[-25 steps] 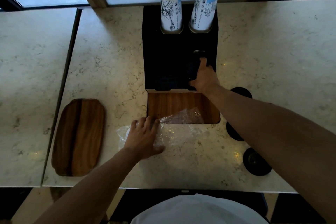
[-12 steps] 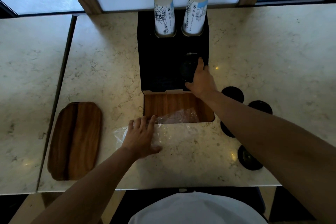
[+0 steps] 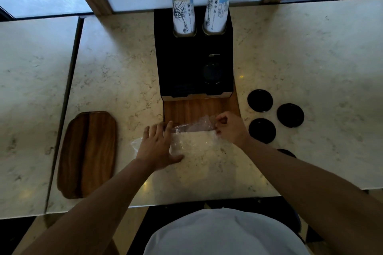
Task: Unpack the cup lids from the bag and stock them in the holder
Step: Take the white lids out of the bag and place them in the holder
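A clear plastic bag (image 3: 192, 141) lies flat on the marble counter, its far end on the holder's wooden front. My left hand (image 3: 158, 147) rests flat on the bag's left part, fingers spread. My right hand (image 3: 230, 128) pinches the bag's right end. The black holder (image 3: 182, 68) stands behind, with a black lid (image 3: 212, 72) in its right slot. Three black lids (image 3: 260, 100) (image 3: 290, 115) (image 3: 262, 130) lie loose on the counter to the right; a fourth lid (image 3: 287, 152) peeks out behind my right forearm.
Two stacks of printed paper cups (image 3: 183, 14) (image 3: 217, 9) stand in the holder's back holes. A wooden tray (image 3: 88, 153) lies at the left. A seam (image 3: 62, 109) splits the counter left of the tray. The counter's near edge (image 3: 186, 203) runs just before my body.
My right hand has left the lid in the holder's right slot and come back to the bag's right end. The left hand has stayed on the bag.
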The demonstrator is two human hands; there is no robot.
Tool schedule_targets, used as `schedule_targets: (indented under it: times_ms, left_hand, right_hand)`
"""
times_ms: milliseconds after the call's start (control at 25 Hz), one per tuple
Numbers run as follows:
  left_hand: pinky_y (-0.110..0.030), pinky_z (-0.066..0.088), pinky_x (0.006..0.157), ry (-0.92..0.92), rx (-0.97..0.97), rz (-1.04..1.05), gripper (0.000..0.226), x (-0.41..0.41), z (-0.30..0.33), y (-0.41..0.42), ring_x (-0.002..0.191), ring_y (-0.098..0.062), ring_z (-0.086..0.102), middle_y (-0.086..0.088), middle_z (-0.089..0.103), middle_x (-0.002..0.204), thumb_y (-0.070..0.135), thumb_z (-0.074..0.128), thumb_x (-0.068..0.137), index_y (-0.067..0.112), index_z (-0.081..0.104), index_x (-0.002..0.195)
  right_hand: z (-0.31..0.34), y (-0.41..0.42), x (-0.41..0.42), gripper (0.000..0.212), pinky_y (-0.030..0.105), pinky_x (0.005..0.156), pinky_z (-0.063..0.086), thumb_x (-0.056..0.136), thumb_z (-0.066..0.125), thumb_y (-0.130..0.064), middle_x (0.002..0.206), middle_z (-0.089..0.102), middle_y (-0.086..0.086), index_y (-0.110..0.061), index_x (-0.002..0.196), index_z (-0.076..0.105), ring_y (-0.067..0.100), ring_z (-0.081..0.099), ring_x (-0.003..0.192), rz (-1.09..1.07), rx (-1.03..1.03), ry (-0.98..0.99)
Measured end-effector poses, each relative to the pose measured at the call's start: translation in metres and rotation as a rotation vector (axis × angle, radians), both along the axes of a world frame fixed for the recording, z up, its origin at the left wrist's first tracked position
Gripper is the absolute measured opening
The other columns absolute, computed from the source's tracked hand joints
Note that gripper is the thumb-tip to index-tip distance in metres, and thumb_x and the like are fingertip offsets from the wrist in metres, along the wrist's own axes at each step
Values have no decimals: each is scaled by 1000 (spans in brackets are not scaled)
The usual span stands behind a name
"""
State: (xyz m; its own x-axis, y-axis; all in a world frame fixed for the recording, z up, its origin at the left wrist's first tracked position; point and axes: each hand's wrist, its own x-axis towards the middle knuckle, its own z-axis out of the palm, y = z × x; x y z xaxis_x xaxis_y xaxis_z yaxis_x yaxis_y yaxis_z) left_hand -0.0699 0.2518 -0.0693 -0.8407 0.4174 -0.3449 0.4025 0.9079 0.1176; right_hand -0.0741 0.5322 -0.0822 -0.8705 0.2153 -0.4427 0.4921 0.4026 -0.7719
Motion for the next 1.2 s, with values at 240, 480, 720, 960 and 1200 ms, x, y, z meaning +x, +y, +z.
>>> schedule_targets:
  times_ms: [240,480,720,960,1200]
  left_hand:
    - [-62,5,122,-101,-91,148,149,11,3,-33,154,-38,9,-19,13,167,101,50,51,15,-7,158]
    - [-50,27,120,-151,-30,215,143,18,11,-56,147,-37,26,-21,25,162,68,83,63,3,-1,158]
    - [-44,36,114,-135,46,222,124,24,15,-61,136,-34,38,-18,41,150,57,89,63,2,24,153]
    - [-44,45,106,-134,188,297,103,27,17,-58,128,-32,49,-17,52,143,36,92,69,6,35,150]
    - [-41,52,95,-105,329,314,81,26,21,-61,113,-29,61,-14,65,131,28,91,71,8,53,139]
  right_hand:
    - [10,-21,-8,11,23,58,59,95,61,6,85,78,14,3,94,71,21,77,79,56,-572,-355]
    - [11,-35,-21,34,39,95,58,97,44,17,124,67,33,18,130,52,39,68,116,72,-918,-664]
    - [23,-53,-19,55,38,81,63,90,54,18,139,55,35,22,139,32,44,60,127,180,-1041,-728]
    - [11,-60,-20,62,30,99,52,91,53,16,133,65,26,13,148,30,38,61,127,193,-956,-696]
    - [9,-67,-22,33,15,40,46,100,52,6,130,65,28,7,133,55,38,60,125,176,-844,-656]
